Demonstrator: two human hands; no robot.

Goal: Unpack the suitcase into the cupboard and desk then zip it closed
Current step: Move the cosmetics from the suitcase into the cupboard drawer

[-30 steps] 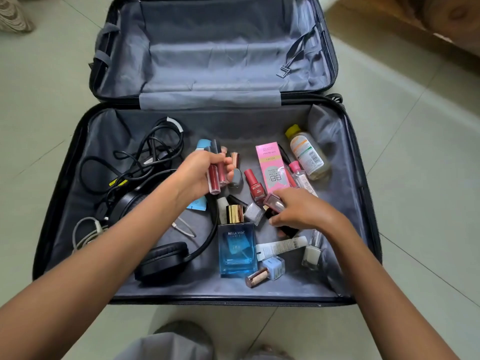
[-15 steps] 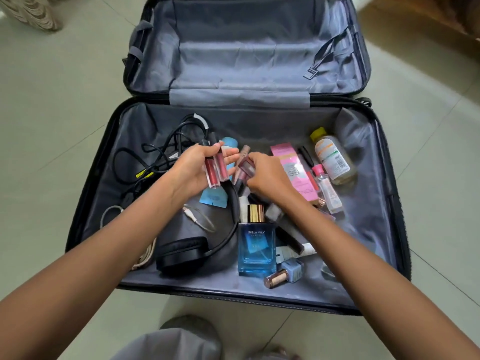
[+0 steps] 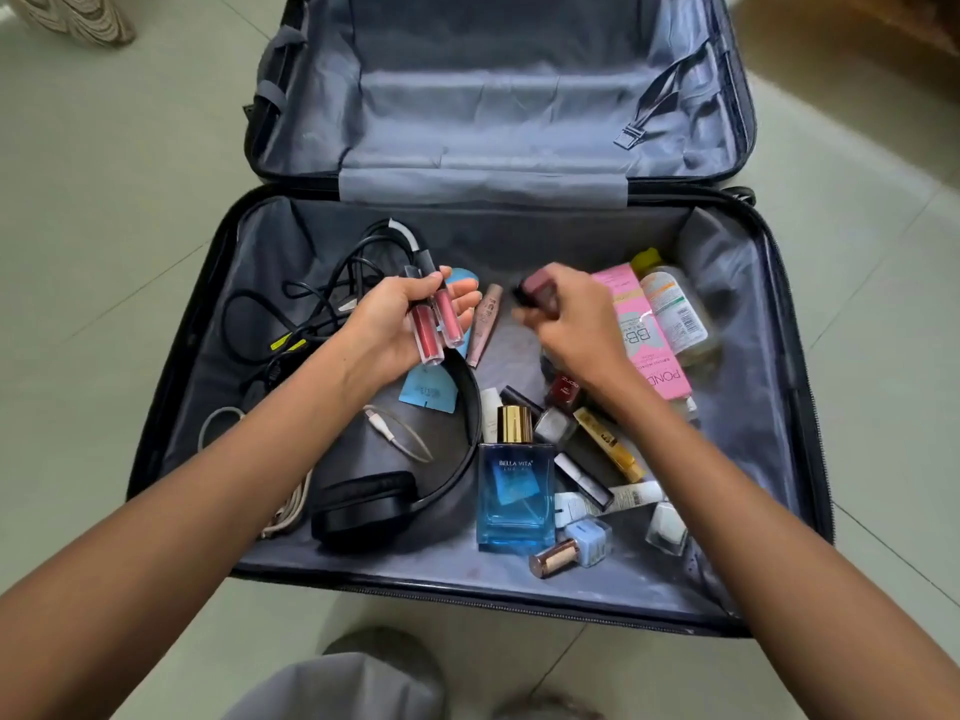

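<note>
The black suitcase lies open on the floor, its grey-lined lid tipped back. My left hand holds two red lip gloss tubes over the lower half. My right hand grips a small mauve bottle, blurred, just right of the left hand. Below them lie a blue perfume bottle, black headphones, tangled black cables, a pink box, a clear bottle with a yellow cap and several nail polish bottles.
Pale floor tiles surround the suitcase. A striped woven object stands at the far left. Wooden furniture shows at the top right. A grey-clad knee is at the bottom edge.
My right hand has lifted the small bottle up and away to the right of the left hand. The left hand has turned palm up with the gloss tubes. The view has shifted closer.
</note>
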